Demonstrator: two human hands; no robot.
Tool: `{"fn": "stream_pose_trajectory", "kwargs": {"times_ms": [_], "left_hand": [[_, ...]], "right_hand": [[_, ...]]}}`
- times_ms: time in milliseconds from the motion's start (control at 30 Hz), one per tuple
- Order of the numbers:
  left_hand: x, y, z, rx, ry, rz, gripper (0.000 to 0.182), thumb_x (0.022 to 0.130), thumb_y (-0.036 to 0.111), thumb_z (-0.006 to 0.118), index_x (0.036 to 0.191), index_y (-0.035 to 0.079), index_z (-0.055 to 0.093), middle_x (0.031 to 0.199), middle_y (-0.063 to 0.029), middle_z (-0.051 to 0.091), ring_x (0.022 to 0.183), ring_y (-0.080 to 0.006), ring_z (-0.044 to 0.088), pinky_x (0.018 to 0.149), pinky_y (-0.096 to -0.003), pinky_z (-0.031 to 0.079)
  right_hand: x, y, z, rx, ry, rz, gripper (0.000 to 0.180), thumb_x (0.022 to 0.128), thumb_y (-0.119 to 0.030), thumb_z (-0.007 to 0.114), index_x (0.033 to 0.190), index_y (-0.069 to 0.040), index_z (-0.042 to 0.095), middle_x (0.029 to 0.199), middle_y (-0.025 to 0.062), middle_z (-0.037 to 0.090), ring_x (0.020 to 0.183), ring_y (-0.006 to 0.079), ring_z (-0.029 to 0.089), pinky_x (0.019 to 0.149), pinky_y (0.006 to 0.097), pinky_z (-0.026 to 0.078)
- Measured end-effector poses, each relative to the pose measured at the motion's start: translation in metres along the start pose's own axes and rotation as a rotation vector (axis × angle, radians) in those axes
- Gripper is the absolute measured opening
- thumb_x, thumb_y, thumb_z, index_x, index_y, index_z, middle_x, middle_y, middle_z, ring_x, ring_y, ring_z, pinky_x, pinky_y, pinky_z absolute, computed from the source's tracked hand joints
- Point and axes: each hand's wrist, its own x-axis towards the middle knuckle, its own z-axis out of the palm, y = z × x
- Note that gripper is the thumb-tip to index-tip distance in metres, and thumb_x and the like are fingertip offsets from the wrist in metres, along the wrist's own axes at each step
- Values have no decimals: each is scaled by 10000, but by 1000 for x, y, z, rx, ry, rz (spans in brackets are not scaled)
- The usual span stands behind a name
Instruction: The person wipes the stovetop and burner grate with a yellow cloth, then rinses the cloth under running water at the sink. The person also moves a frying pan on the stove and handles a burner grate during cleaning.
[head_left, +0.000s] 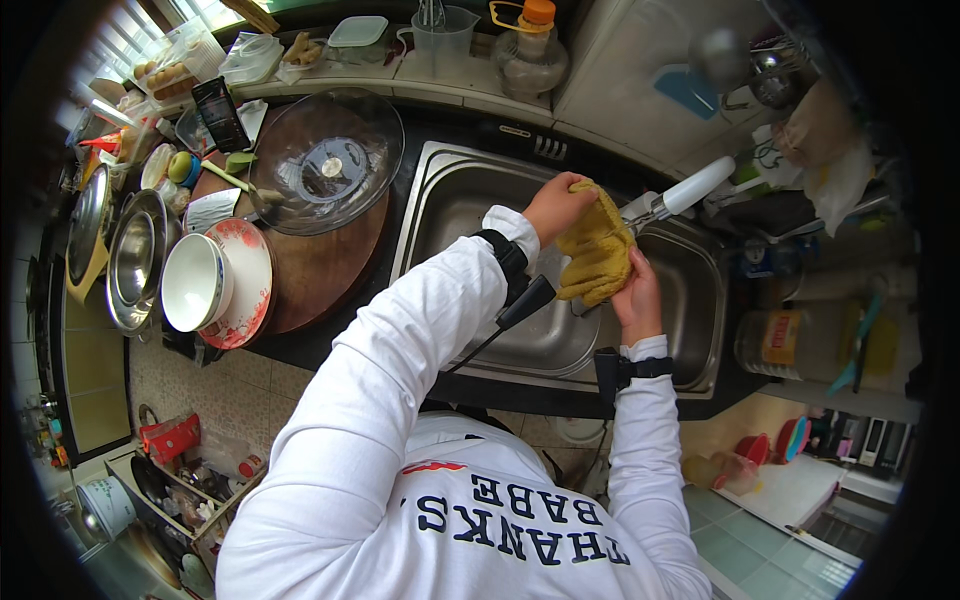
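A yellow cloth (596, 244) is spread between my two hands over the stainless steel double sink (517, 334). My left hand (556, 208) grips its upper edge, with the fingers partly hidden behind it. At the lower right corner of the cloth, my right hand (641, 292) pinches it between thumb and fingers. Just behind the cloth stands the faucet, its white handle (697, 186) pointing up to the right. The cloth covers part of the divider between the two basins.
Left of the sink, a glass lid (330, 166) lies on a round wooden board (322, 281). A white bowl (196, 281) rests on a red-patterned plate (251, 289), beside metal bowls (139, 255). A jug with an orange cap (529, 56) stands on the back ledge.
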Motion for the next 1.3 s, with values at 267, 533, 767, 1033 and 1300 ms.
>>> {"fn": "stream_pose_trajectory", "kwargs": {"times_ms": [267, 533, 767, 1033, 1300], "left_hand": [[-1, 9, 3, -32, -5, -20, 303, 808, 207, 594, 1041, 22, 536, 928, -66, 587, 837, -142, 552, 734, -278, 450], [6, 8, 6, -92, 0, -7, 313, 802, 186, 605, 1054, 17, 530, 927, -66, 587, 843, -147, 552, 762, -274, 443], [11, 11, 6, -82, -24, -15, 298, 804, 173, 599, 1049, 18, 531, 914, -65, 588, 826, -138, 547, 752, -271, 441], [17, 11, 11, -48, -65, -29, 281, 860, 180, 562, 1091, 33, 498, 991, -56, 572, 907, -137, 560, 813, -269, 455], [17, 1, 6, -67, -136, -91, 334, 858, 172, 560, 1142, 17, 477, 998, -69, 565, 899, -144, 561, 812, -255, 449]], "right_hand": [[7, 2, -1, 128, 16, 53, 357, 927, -191, 374, 1203, 28, 435, 1225, 138, 492, 1139, 261, 464, 992, 394, 335], [17, 10, 3, 178, 57, 66, 356, 939, -209, 342, 1199, 14, 441, 1226, 131, 493, 1136, 262, 469, 994, 398, 340], [28, 6, 9, 232, 127, 35, 355, 940, -208, 322, 1195, 6, 447, 1232, 134, 494, 1149, 273, 464, 997, 416, 337], [30, -5, 1, 225, 114, 26, 366, 939, -213, 320, 1195, 17, 445, 1237, 154, 483, 1149, 290, 461, 993, 426, 342], [25, -11, 0, 238, 96, 25, 355, 937, -206, 317, 1182, 14, 451, 1211, 154, 499, 1126, 295, 477, 978, 428, 359]]}}
